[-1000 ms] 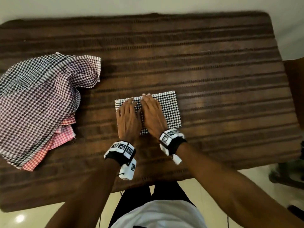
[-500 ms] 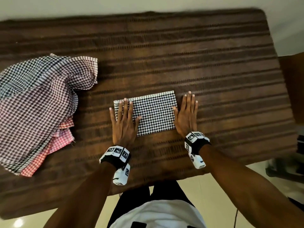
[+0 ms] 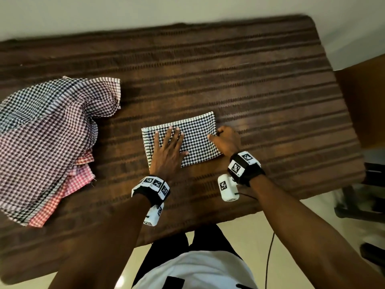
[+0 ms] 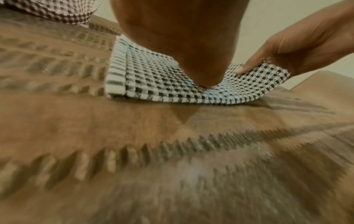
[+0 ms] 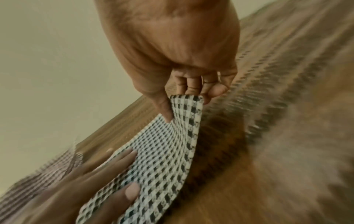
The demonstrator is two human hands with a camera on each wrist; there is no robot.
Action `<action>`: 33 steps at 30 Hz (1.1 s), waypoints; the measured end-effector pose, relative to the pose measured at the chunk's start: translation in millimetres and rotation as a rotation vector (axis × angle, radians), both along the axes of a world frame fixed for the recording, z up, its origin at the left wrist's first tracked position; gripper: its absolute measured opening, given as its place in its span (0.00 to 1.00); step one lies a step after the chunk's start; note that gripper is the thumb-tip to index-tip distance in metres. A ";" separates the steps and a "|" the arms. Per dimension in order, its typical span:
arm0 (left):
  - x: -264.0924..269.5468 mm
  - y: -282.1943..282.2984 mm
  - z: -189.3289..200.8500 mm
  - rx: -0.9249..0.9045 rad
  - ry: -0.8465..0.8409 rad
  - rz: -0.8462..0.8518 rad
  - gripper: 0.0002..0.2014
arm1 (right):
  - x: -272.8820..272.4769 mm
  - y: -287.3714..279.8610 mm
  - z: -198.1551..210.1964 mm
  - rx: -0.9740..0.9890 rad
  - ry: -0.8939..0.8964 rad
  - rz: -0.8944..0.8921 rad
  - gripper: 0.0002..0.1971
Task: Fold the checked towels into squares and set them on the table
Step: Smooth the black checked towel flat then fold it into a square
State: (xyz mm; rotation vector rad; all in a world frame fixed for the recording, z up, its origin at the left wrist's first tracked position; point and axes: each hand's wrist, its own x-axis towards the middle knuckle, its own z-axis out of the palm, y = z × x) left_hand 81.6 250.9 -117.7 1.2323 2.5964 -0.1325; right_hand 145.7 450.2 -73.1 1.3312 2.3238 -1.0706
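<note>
A black-and-white checked towel [image 3: 195, 136], folded into a rectangle, lies at the middle of the brown table [image 3: 260, 84]. My left hand [image 3: 169, 142] lies flat on its left half, fingers straight and spread. My right hand [image 3: 220, 135] pinches the towel's right edge, thumb on top and fingers curled beneath, and that edge is lifted off the table. The left wrist view shows the raised right edge of the towel [image 4: 258, 81] under my right hand [image 4: 254, 66]. In the right wrist view my right hand [image 5: 184, 106] pinches the towel [image 5: 168, 151], while my left hand's fingers [image 5: 114, 163] press it down.
A heap of unfolded checked towels [image 3: 45, 130], black-and-white and maroon over a red one [image 3: 62, 195], lies at the table's left. A wooden piece of furniture [image 3: 366, 97] stands past the right edge. Pale floor [image 3: 291, 236] shows below the near edge.
My left hand slid further onto the towel's left half. My right hand went from lying flat beside the right edge to pinching that edge and lifting it.
</note>
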 end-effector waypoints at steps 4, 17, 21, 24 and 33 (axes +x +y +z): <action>-5.6 5.4 12.0 0.239 -0.056 0.125 0.26 | -13.5 -36.0 18.9 0.170 0.083 0.164 0.08; -86.1 -41.5 34.3 0.564 -0.436 0.618 0.12 | -43.5 -177.0 12.7 0.203 0.231 0.494 0.11; -96.3 -52.6 22.6 0.579 -0.404 0.526 0.08 | -36.9 -170.9 -3.6 0.348 0.389 0.437 0.12; -97.6 -52.8 21.7 0.587 -0.345 0.443 0.09 | -35.8 -156.8 -16.5 0.475 0.388 0.452 0.18; -96.9 -54.8 13.2 0.409 -0.239 0.443 0.12 | -45.3 -147.4 -57.8 0.425 0.165 0.717 0.49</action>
